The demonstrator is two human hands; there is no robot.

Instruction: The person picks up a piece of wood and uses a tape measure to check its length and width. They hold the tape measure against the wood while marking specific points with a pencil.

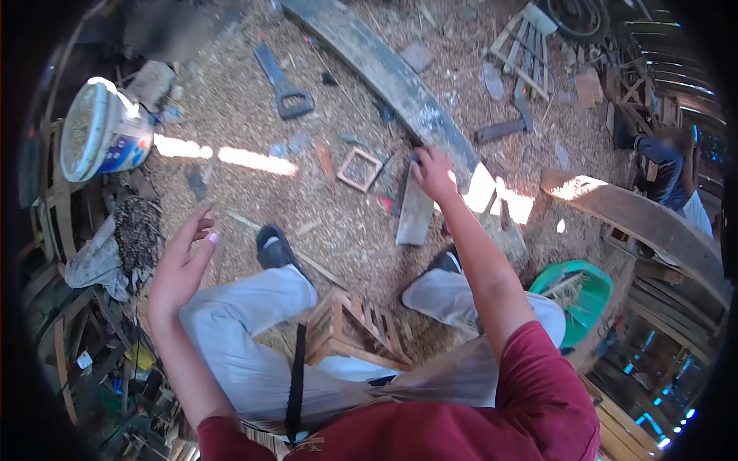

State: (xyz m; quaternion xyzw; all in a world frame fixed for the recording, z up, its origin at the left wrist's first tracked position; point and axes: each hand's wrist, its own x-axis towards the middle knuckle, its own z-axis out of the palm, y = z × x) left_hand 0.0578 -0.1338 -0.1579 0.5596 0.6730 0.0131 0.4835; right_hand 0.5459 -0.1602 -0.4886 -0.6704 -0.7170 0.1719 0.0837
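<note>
My left hand [183,260] hangs in the air above my left knee, its fingers apart and loosely bent, with nothing in it. Reaching forward, my right hand [435,174] is at the near edge of a long plank [384,73], over the top end of a short wooden board [416,213]. Its fingers are drawn together around a small dark bit, and I cannot tell what that is. A small square wooden frame [359,170] lies on the shavings to the left of this hand. Between my legs stands a slatted wooden piece [355,329].
A handsaw [286,86] and a hammer [503,129] lie on the shavings-covered ground. At left stands a white bucket [104,131]; at right, a green basin [588,300]. Another slatted piece [525,48] is at the back. A person [669,173] sits far right, behind a large plank [630,211].
</note>
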